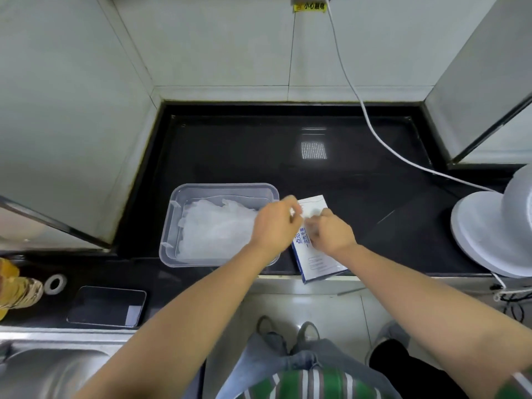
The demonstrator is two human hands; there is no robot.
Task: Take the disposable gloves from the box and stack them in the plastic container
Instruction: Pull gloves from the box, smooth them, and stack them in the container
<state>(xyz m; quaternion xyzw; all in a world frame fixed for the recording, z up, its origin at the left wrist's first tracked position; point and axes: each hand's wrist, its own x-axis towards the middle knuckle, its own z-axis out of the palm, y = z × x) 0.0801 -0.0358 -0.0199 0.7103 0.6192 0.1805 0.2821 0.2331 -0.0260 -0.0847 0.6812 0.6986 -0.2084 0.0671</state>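
Note:
A clear plastic container (178, 197) sits on the black counter and holds a pile of translucent disposable gloves (214, 228). To its right lies a white and blue glove box (318, 262), reaching to the counter's front edge. My left hand (275, 224) hovers over the container's right rim, its fingers pinching a thin clear glove (306, 213) at the box's top. My right hand (331, 231) rests on the box with curled fingers, pinching the same clear film. The box's opening is hidden by both hands.
A white cable (365, 110) runs down the wall to a white appliance (495, 226) at the right. A phone (108, 306), a tape roll (54, 283) and a yellow bottle (14, 286) lie at the left, with a steel sink (51, 367) below.

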